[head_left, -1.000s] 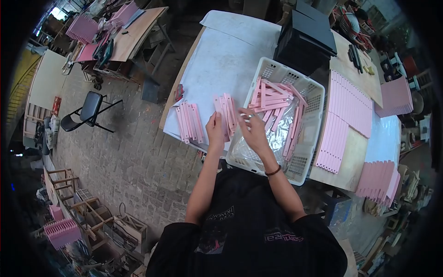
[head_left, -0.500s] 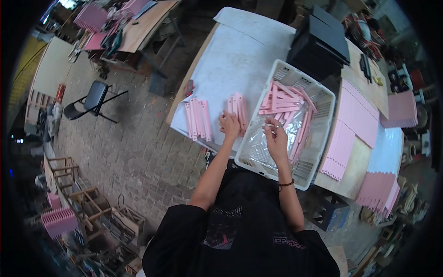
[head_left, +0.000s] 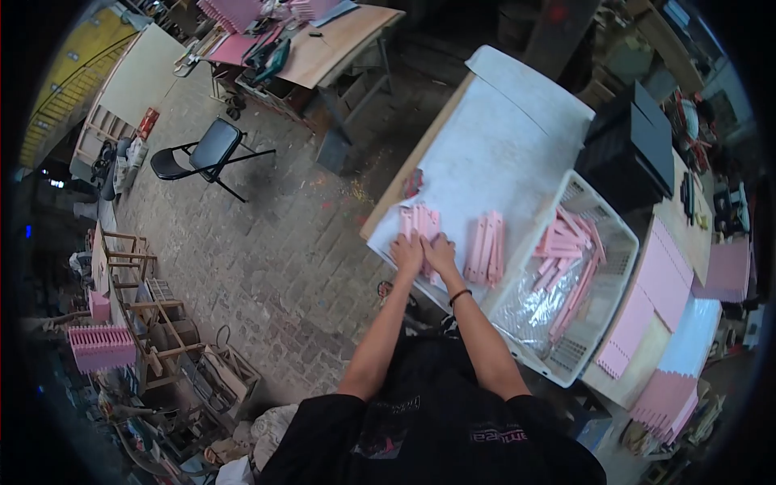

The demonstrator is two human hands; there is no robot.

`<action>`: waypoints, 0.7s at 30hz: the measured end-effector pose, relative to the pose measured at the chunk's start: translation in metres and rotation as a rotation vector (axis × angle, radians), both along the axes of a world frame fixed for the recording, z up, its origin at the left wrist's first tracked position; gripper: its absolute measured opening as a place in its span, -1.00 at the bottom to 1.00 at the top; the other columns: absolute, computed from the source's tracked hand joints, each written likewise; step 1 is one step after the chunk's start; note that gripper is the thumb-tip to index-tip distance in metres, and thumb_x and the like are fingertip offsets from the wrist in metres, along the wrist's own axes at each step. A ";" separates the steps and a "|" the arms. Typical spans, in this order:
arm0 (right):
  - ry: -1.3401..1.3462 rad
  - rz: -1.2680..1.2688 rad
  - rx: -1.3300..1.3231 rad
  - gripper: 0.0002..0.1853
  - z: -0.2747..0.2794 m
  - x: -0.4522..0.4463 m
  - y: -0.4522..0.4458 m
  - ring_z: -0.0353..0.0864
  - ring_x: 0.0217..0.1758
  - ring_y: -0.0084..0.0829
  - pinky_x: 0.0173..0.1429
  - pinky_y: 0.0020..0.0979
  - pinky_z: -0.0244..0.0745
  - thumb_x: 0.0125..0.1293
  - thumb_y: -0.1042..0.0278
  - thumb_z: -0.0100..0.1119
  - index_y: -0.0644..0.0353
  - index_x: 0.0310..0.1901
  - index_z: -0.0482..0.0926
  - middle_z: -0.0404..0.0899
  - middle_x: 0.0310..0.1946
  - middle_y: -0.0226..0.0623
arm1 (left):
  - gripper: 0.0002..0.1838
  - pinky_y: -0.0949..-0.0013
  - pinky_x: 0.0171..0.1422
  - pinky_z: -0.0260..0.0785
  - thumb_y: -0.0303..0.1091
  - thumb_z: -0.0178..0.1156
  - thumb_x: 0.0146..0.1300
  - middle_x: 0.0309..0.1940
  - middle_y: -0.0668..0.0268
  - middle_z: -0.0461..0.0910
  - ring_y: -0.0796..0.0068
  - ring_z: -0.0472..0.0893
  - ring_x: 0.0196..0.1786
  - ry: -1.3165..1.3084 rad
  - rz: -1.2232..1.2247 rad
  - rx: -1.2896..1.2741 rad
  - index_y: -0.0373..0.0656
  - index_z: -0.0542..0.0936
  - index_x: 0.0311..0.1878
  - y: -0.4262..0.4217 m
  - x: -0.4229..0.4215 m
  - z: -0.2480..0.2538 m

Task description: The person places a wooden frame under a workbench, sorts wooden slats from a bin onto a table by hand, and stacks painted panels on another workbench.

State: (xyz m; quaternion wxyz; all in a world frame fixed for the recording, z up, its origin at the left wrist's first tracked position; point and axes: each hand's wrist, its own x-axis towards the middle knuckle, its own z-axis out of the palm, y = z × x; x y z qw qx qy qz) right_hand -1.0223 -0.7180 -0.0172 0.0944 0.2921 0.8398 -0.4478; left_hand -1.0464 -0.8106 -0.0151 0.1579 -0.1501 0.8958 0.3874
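Note:
Both hands are at the left group of pink slotted strips (head_left: 419, 219) near the table's front left corner. My left hand (head_left: 407, 255) closes over the left side of this group, its fingers partly curled. Against the right side presses my right hand (head_left: 440, 256), with a dark bracelet on the wrist. The hands nearly touch and hide the lower part of the strips. A second group of pink strips (head_left: 485, 249) lies just right of my right hand. Farther right, a white plastic crate (head_left: 630, 242) holds loose pink strips (head_left: 563, 241) and clear plastic film (head_left: 529, 307).
A white sheet (head_left: 517, 133) covers the table. Black boxes (head_left: 626, 145) stand behind the crate, and pink panels (head_left: 647, 291) lie on a board to the right. A red object (head_left: 413, 183) rests by the left edge. A folding chair (head_left: 214, 149) stands on the brick floor.
My right hand has left the crate and joined my left hand at the left group of strips. My left hand has moved over from the second group. The view has shifted left.

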 end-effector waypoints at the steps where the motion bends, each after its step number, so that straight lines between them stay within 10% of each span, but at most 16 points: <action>1: 0.011 -0.059 0.023 -0.17 0.005 -0.001 -0.007 0.36 0.22 0.25 0.32 0.09 0.21 0.22 -0.13 0.20 0.52 0.23 0.29 0.40 0.09 0.42 | -0.28 -0.17 0.34 0.11 0.18 -0.08 0.39 0.17 -0.28 0.33 -0.31 0.31 0.23 0.007 0.003 0.058 -0.38 0.35 0.24 0.001 -0.003 -0.003; 11: 0.022 -0.019 0.229 -0.19 -0.004 0.010 -0.015 0.37 0.20 0.10 0.25 -0.15 0.36 0.12 0.07 0.42 0.45 0.23 0.26 0.39 0.14 0.21 | -0.53 -0.17 0.19 0.21 -0.30 0.05 0.25 0.05 -0.16 0.36 -0.21 0.37 0.09 0.105 -0.238 0.030 -0.32 0.34 0.18 -0.020 0.004 0.013; 21: 0.000 -0.108 0.206 -0.22 0.004 0.005 -0.014 0.64 -0.01 0.11 0.06 -0.13 0.52 0.16 -0.02 0.36 0.39 0.24 0.32 0.61 -0.10 0.23 | -0.38 -0.13 0.22 0.30 -0.21 0.24 0.13 0.10 -0.19 0.31 -0.21 0.35 0.19 -0.113 -0.129 0.221 -0.33 0.31 0.19 -0.031 -0.017 0.017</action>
